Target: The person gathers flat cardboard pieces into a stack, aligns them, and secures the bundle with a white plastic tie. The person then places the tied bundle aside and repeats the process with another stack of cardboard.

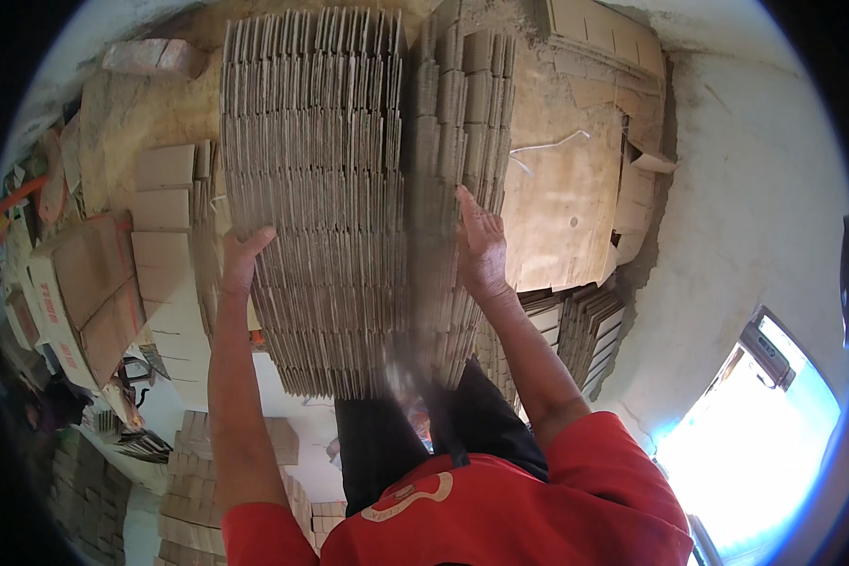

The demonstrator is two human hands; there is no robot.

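I see the wide cardboard stack (pixel 316 203) upright at upper centre of frame, the narrower cardboard stack (pixel 487 113) just right of it, blurry strip between. Left hand (pixel 241 259) at the wide one's left edge, thumb on front, other fingers hidden; right hand (pixel 482 253) touching the narrower one's right side. Can't tell how tight either grips. Cardboard box (pixel 96 288) far left, white string (pixel 555 144) right of centre.
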